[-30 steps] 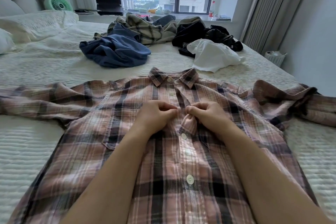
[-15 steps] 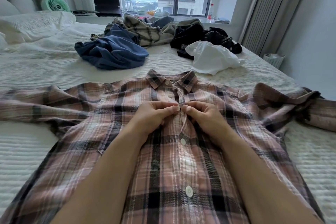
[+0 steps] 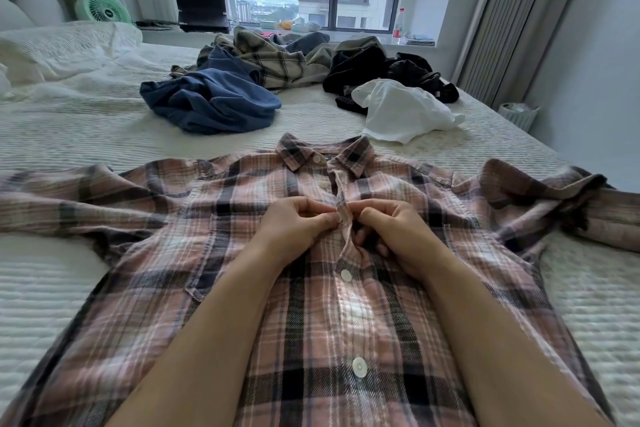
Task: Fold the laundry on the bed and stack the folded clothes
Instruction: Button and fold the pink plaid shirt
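Note:
A pink and black plaid shirt [image 3: 166, 218] lies front up on the white bed [image 3: 69, 135], sleeves spread to both sides, collar pointing away from me. My left hand [image 3: 298, 224] and my right hand [image 3: 391, 232] meet at the button placket on the chest, each pinching an edge of the fabric between thumb and fingers. Two white buttons show below my hands. Farther up the bed lie a crumpled blue garment [image 3: 211, 100], a beige plaid garment [image 3: 273, 61], a black garment [image 3: 381, 71] and a white garment [image 3: 401, 111].
A rumpled white duvet and pillow [image 3: 62, 48] fill the bed's far left. Behind it stand a green fan [image 3: 102, 9] and a laptop [image 3: 201, 2] on the window sill. A small white bin [image 3: 517, 114] sits on the floor at the right, by the wall.
Both hands stay at the placket but have closed in on it; the fingertips now pinch the fabric edges together. The view has tilted slightly.

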